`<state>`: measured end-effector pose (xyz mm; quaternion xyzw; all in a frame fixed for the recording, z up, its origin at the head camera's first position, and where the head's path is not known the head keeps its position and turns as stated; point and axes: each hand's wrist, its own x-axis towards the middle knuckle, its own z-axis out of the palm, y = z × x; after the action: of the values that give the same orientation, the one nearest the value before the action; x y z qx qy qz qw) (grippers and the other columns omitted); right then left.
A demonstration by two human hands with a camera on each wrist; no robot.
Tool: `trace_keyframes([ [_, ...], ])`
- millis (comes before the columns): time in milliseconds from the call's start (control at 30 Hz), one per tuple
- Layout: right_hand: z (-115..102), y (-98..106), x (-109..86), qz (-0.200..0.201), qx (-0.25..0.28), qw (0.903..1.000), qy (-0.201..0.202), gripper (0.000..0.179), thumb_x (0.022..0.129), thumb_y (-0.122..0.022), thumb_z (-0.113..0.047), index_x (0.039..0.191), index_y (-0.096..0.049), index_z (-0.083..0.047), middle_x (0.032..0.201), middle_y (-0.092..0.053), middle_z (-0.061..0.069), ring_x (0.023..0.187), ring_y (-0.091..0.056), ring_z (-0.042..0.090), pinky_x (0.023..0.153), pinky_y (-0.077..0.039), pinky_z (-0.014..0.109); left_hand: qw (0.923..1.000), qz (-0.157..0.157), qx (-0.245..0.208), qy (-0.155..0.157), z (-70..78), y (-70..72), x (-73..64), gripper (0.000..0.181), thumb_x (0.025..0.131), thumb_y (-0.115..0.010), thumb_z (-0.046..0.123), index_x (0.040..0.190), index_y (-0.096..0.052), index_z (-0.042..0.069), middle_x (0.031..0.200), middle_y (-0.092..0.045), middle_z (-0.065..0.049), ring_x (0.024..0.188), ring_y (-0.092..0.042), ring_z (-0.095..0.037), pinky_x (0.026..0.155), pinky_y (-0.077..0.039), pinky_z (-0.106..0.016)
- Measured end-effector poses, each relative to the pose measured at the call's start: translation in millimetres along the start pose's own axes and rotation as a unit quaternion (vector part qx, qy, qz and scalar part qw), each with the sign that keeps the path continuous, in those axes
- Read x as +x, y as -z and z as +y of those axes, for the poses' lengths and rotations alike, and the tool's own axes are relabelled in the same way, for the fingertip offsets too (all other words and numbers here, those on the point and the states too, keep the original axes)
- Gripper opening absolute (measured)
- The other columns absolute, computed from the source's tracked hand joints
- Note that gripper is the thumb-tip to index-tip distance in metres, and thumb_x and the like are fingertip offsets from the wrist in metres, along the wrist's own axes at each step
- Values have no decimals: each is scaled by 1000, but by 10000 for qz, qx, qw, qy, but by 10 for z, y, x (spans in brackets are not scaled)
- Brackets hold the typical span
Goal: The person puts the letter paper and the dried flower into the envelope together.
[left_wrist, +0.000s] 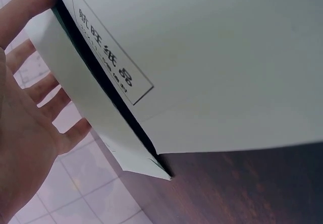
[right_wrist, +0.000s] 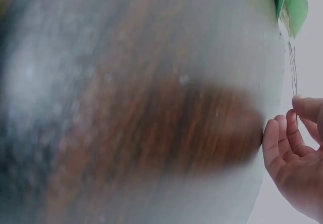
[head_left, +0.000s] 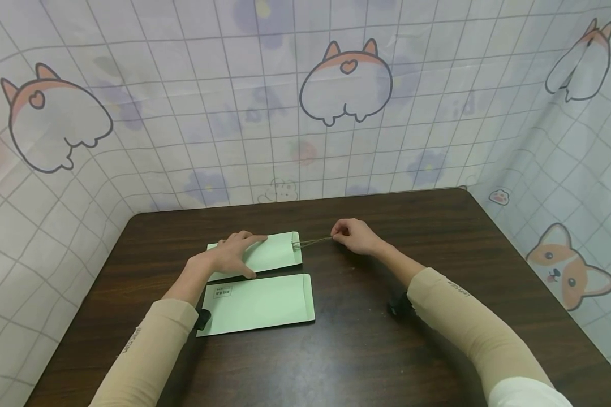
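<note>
Two pale green paper envelopes lie on the table, one behind the other. My left hand [head_left: 229, 255] rests with spread fingers on the far envelope [head_left: 276, 252], its thumb at the envelope's near edge. From the right end of that envelope a thin string [head_left: 315, 241] stretches across to my right hand [head_left: 357, 237], which pinches it between thumb and fingertips. The right wrist view shows the string [right_wrist: 293, 67] running from a green flap [right_wrist: 295, 9] down to the pinching fingers. Closer to me is the near envelope [head_left: 259, 305], with a small printed box at its upper left.
Dark wood-grain table [head_left: 366, 350] extends around the envelopes. Behind it and along the sides hangs a white grid-patterned curtain [head_left: 265, 124] with cartoon corgis. Each wrist wears a small black camera, the right one [head_left: 399, 305] hanging below the sleeve.
</note>
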<state>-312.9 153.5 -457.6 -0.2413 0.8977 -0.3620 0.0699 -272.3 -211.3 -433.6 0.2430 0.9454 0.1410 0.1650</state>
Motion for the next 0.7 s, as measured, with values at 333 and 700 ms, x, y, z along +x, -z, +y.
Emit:
trace_keyframes([
  [333,-47,-49,33,-72,94,9999,-35,9,101,-67,-11,103,-73,-5,88,-66,4,67,-58,17,64,-52,33,10000,2,23,3,7,1,1,97,83,-86,34,162,-33,17,156,-33,-22,143,-30,-46,105,-21,-78],
  [700,-98,-92,66,-200,-27,9994,288,9,100,-68,-11,102,-75,-7,89,-70,-1,76,-57,16,73,-48,35,10000,-9,40,-10,0,-10,17,97,83,-86,34,162,-34,18,157,-34,-21,144,-30,-45,106,-21,-78],
])
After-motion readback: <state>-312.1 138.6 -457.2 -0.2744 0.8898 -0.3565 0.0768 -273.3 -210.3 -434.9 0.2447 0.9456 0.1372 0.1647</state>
